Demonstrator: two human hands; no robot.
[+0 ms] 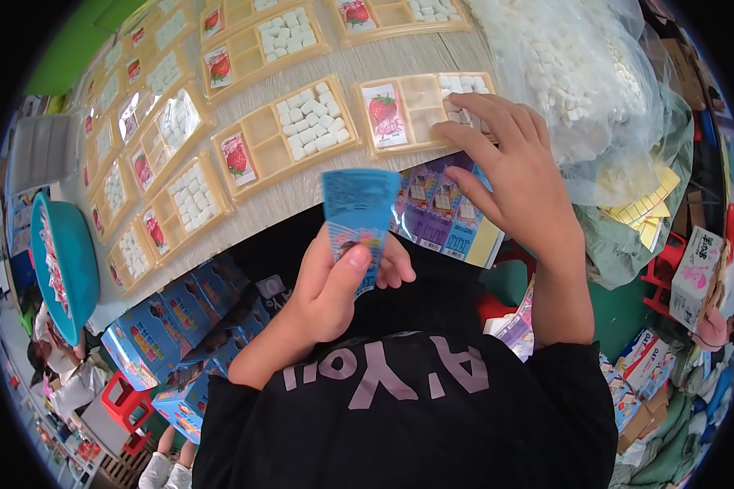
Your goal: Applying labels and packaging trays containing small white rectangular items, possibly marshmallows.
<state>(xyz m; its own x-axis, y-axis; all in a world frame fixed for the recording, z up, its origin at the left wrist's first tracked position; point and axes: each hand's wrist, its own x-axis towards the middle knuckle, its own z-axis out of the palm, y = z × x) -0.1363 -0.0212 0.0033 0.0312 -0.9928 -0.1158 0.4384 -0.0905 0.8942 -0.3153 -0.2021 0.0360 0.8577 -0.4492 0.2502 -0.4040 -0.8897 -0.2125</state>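
My left hand [332, 281] grips a stack of blue printed cards [359, 204] that stands up in front of my chest, thumb across its face. My right hand [518, 159] reaches over the nearest right tray [417, 96], with its fingers apart and slightly bent. Its fingertips are at the white pillow-shaped pieces [462, 85] in that tray's right compartment; whether they touch them I cannot tell. A strawberry-printed sachet [383, 114] lies in the tray's left compartment, and two shallow compartments sit between. Just left, a similar tray [257, 186] holds white pieces and a strawberry sachet.
Rows of similar trays [273, 69] cover the table. A clear bag of white pieces [583, 98] stands at the right. Purple printed sheets [440, 204] lie at the front edge. A teal basin [77, 277] of sachets is at the left, above blue boxes [151, 334].
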